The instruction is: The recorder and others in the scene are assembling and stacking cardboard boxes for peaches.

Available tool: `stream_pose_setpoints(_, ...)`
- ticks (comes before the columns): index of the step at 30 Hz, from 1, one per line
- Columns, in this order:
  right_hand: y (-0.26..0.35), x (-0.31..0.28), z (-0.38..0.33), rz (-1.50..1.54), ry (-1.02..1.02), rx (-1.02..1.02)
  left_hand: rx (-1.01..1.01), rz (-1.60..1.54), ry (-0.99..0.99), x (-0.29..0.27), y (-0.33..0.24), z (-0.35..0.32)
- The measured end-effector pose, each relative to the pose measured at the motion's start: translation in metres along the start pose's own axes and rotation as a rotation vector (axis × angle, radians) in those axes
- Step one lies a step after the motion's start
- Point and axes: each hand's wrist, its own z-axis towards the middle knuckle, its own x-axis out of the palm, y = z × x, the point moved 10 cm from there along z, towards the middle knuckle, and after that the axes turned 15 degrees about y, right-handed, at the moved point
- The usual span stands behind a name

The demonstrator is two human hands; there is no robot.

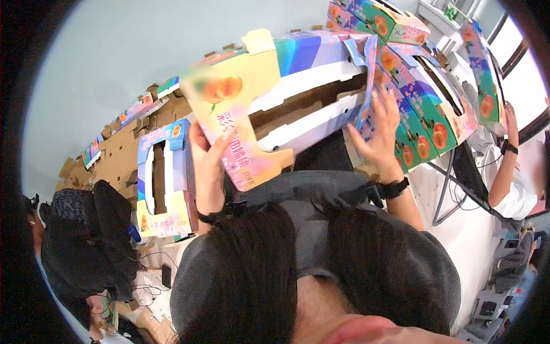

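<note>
Far left: a person in a black hat [86,229] sits low beside a heap of plain brown cardboard blanks [123,155].
Standing carton: a folded box [165,186] with a white slot and a yellow base stands just left of the left hand.
Left hand [207,157]: fingers curl around the yellow-and-pink end flap, thumb pressed on its face — a firm pinch on the board.
Fruit carton [298,86]: a long flat printed box held up between both hands, tilted, with blue, purple and white panels, peach pictures, brown inner cardboard showing through its long slot.
Right hand [378,129]: fingers spread, palm flat against the carton's right end.
Right: a stack of green cartons [424,109] — another person's arm [507,155] holds one upright.
</note>
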Motion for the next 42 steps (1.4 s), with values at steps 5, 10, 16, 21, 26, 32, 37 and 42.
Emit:
stream_pose_setpoints(5,-0.042,0.009,-0.006,0.121,0.13,0.181,-0.03,-0.017,0.043,-0.019,0.0,-0.007)
stream_pose_setpoints(10,-0.045,0.058,-0.017,0.244,0.306,0.089,-0.266,-0.109,-0.052,-0.041,0.034,-0.011)
stream_pose_setpoints(16,-0.052,0.088,-0.029,0.284,0.214,0.194,-0.245,-0.051,0.007,-0.031,0.026,-0.009)
stream_pose_setpoints(21,-0.051,0.074,-0.024,0.264,0.201,0.19,-0.294,-0.036,-0.027,-0.034,0.027,-0.013)
stream_pose_setpoints(26,-0.021,0.056,-0.015,0.017,0.343,-0.121,-0.333,-0.036,-0.037,-0.039,0.031,-0.011)
stream_pose_setpoints(32,-0.002,0.052,-0.008,-0.062,0.239,-0.328,-0.334,-0.061,-0.009,-0.04,0.037,-0.005)
stream_pose_setpoints(37,-0.007,0.06,-0.011,-0.043,0.216,-0.316,-0.361,-0.117,-0.04,-0.043,0.042,-0.007)
stream_pose_setpoints(42,-0.003,0.072,-0.017,-0.06,0.22,-0.298,-0.362,-0.113,-0.023,-0.037,0.04,-0.006)
